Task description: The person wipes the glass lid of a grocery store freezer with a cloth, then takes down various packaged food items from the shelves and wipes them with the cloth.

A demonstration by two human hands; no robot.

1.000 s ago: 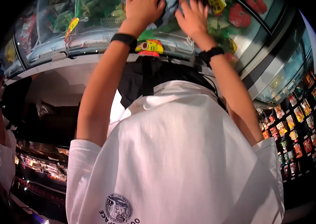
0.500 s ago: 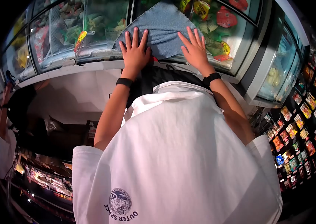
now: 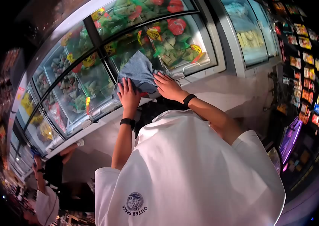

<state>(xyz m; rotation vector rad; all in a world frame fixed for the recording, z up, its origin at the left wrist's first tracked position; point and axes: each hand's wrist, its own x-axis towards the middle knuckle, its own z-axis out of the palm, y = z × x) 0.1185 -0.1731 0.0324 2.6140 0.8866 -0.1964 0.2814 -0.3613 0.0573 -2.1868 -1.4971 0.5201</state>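
A blue-grey cloth lies rumpled on the glass lid of a display freezer, near its front rim. My left hand rests on the cloth's lower left part, fingers stretched and slightly apart. On the cloth's right edge lies my right hand, its fingers extended close to one another and pointing up and left. Both palms face down, and neither hand is closed round the cloth. A small red spot shows beneath the cloth between the hands. Beneath the glass sit green net bags with red and yellow labels.
Black frame bars divide the freezer lids. To the right stands another glass-topped freezer, with hanging packets beyond it. Another person in a white sleeve reaches to the freezer's far left end with a blue cloth.
The view has swung and tilted. My hands have come closer together, and the cloth, spread wide before, is now bunched between them. My right-hand fingers have drawn together.
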